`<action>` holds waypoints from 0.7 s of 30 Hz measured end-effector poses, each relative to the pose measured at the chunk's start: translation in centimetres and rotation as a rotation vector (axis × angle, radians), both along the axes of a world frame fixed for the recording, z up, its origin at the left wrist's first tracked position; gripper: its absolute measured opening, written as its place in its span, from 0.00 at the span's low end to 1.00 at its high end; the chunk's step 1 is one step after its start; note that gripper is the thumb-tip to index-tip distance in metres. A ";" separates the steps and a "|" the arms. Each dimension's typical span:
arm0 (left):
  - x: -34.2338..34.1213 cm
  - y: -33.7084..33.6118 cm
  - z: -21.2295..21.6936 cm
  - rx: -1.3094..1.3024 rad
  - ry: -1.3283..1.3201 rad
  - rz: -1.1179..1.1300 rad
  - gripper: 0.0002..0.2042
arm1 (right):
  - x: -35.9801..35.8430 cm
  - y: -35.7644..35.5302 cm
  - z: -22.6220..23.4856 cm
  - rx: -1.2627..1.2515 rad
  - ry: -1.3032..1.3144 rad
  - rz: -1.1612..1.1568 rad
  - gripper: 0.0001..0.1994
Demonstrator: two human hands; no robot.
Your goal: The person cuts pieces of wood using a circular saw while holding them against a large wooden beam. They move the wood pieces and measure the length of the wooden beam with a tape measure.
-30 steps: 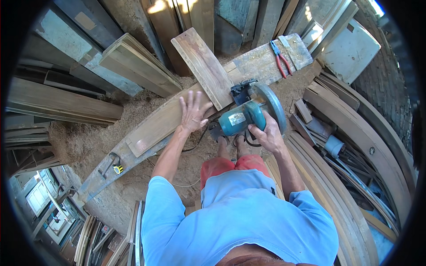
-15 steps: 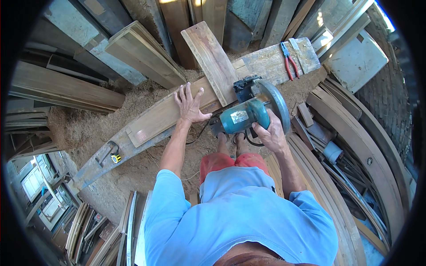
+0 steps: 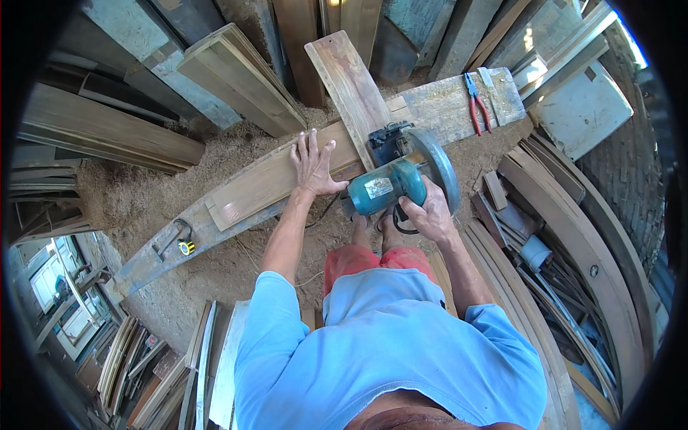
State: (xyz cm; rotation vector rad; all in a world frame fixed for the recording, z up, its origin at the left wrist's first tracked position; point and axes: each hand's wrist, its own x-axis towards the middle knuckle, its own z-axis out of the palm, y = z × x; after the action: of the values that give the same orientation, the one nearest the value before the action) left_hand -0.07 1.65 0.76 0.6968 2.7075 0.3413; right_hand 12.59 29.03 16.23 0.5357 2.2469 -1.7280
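On my feed, I'm gripping the teal circular saw right of centre with my right hand, holding my left hand splayed over the long plank, a crossing board slanting toward upper centre.

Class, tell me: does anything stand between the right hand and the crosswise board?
Yes: the circular saw, gripped by the right hand, stands between it and the near end of the crosswise board.

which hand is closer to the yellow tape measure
Left. The left hand spreads over the long board, right of the tape measure; the right hand, on the circular saw, is farther right.
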 end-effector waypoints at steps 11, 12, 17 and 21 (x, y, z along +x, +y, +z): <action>0.1 -0.3 -0.7 0.051 0.047 0.008 0.56 | -1.4 -1.3 0.2 0.007 -0.027 0.069 0.14; 0.2 -0.4 -0.9 0.051 0.053 0.007 0.56 | -1.6 -1.4 0.3 -0.002 -0.030 0.066 0.14; 0.2 -0.1 -0.7 0.022 0.025 0.007 0.54 | -1.8 -1.7 0.0 -0.040 -0.023 0.054 0.16; 0.2 -0.1 -0.7 0.021 0.032 0.015 0.53 | -2.4 -1.6 -0.7 -0.038 -0.002 0.081 0.18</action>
State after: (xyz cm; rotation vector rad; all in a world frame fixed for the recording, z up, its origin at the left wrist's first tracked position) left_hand 0.10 1.55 0.07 0.6944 2.7446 0.3660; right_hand 10.22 27.41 15.57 0.4318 2.1977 -1.7255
